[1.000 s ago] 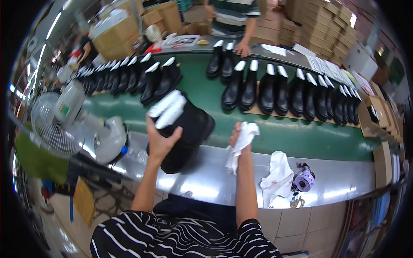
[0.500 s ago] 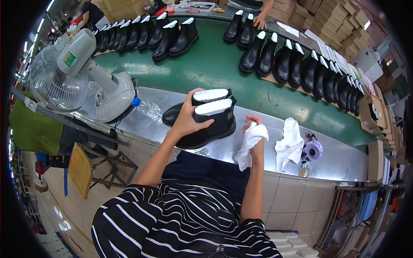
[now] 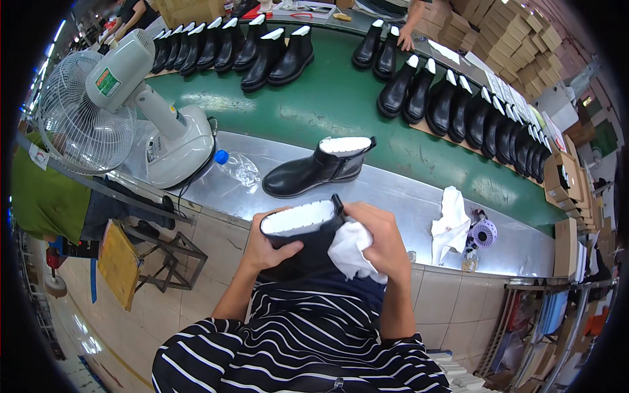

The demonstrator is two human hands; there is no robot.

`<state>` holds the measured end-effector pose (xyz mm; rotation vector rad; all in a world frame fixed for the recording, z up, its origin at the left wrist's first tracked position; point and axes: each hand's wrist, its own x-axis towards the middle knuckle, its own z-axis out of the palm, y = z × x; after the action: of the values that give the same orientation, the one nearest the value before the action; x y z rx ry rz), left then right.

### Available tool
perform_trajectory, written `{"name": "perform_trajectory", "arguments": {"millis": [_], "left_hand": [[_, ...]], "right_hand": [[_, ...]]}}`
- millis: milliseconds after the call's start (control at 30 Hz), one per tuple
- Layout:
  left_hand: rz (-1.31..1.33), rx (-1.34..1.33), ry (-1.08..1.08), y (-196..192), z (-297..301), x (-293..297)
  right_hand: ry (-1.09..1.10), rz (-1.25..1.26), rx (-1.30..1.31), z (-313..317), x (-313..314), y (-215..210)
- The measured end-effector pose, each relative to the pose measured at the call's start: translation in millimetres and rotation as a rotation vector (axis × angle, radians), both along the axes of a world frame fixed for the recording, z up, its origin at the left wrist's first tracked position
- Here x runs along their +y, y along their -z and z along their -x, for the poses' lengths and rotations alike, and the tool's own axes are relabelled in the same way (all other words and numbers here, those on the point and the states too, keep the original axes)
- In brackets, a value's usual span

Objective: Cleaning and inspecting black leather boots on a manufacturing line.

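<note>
Close to my body, I hold up a black ankle boot [image 3: 314, 250] with white filling in its top. My left hand [image 3: 267, 243] grips its shaft from the left, thumb across the near side. In my right hand [image 3: 380, 237] is a bunched white cloth [image 3: 351, 252], pressed against the boot's back edge near the pull tab. Another black boot [image 3: 308, 173], also with a white-filled top, stands on the metal bench just beyond. A second white cloth [image 3: 451, 226] lies crumpled farther right on the bench.
A grey fan [image 3: 141, 111] and a plastic bottle with blue cap [image 3: 239, 167] stand at left. Rows of black boots [image 3: 213, 46] line the green belt [image 3: 262, 111] on its far side. A small purple fan [image 3: 483, 232] sits at right. Someone's hand [image 3: 406, 37] rests beyond the belt.
One boot has been drawn toward my body, while the other stays on the bench. My right hand has brought the cloth left against the held boot.
</note>
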<state>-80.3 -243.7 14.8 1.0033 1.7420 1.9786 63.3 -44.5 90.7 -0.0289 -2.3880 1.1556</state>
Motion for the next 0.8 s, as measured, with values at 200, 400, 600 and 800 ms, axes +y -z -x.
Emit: {"name": "perform_trajectory", "arguments": {"millis": [200,400,600,800], "left_hand": [[0.072,0.104,0.125,-5,7,-11],[0.055,0.096,0.186,-5,5,-7],[-0.012,-0.007,0.201,-2,4,-6],[0.007,-0.042,0.116,13,2,-12]], "right_hand": [[0.080,0.057,-0.050,2,-26,-6],[0.082,0.082,-0.043,-3,-28,-7],[0.032,0.098,-0.009,-10,-26,-7],[0.073,0.060,-0.027,-6,-28,-10]]}}
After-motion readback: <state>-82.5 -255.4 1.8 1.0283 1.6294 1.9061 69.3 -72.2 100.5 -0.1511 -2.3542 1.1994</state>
